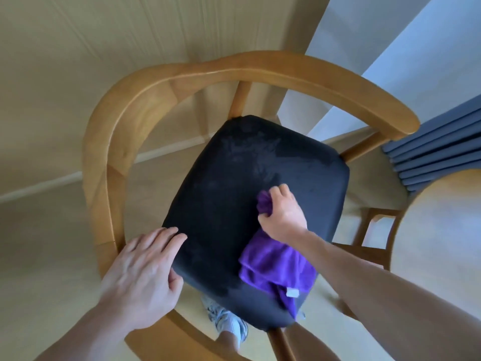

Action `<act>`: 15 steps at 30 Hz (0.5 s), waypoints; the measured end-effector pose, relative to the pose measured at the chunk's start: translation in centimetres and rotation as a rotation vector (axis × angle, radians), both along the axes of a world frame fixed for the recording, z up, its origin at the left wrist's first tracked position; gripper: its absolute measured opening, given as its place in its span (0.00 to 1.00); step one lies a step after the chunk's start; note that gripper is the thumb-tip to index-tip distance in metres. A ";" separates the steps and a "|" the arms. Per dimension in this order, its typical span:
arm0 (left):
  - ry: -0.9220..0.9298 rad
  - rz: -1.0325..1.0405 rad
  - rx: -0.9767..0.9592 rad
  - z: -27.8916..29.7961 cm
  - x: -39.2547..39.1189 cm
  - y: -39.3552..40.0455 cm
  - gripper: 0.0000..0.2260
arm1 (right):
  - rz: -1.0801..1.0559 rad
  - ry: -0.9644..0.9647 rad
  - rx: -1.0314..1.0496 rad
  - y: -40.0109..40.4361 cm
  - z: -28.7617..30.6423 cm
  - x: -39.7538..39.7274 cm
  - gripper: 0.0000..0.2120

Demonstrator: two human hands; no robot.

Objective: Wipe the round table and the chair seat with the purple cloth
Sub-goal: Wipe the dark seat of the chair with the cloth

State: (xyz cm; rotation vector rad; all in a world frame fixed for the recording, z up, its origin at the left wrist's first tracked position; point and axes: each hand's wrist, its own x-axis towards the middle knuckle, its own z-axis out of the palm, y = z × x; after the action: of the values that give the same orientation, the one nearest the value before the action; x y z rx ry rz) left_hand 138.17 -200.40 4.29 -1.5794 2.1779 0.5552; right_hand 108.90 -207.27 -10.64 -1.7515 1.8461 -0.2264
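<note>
Your right hand (282, 213) bunches the purple cloth (276, 264) in a tight grip on the chair seat (221, 204), right of centre, its loose end trailing near you. Your left hand (145, 269), fingers spread flat, braces the seat's near-left edge to steady it. The round surface (440, 230) sits far right.

Left hand (145, 267) flat, fingers straight; right hand (282, 213) apparently fisted.

Open from above over chair seat (221, 204). Curved wooden armrest rail (182, 79) walls in left, back and right sides; gaps under rail between posts. Front edge unblocked. Round table (442, 230) close on right, narrow channel between. Blue curtain (437, 149) behind right arm end.
</note>
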 end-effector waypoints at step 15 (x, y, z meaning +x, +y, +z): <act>0.059 -0.005 0.100 -0.6 0.1 -0.2 0.28 | 0.300 0.073 0.107 2.8 -1.5 5.0 0.17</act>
State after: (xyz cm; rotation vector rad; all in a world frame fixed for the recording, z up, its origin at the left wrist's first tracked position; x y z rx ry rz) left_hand 138.31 -200.58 3.69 -1.5230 2.1606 0.7056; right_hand 113.91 -204.49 -12.17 -1.9526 1.5858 0.0529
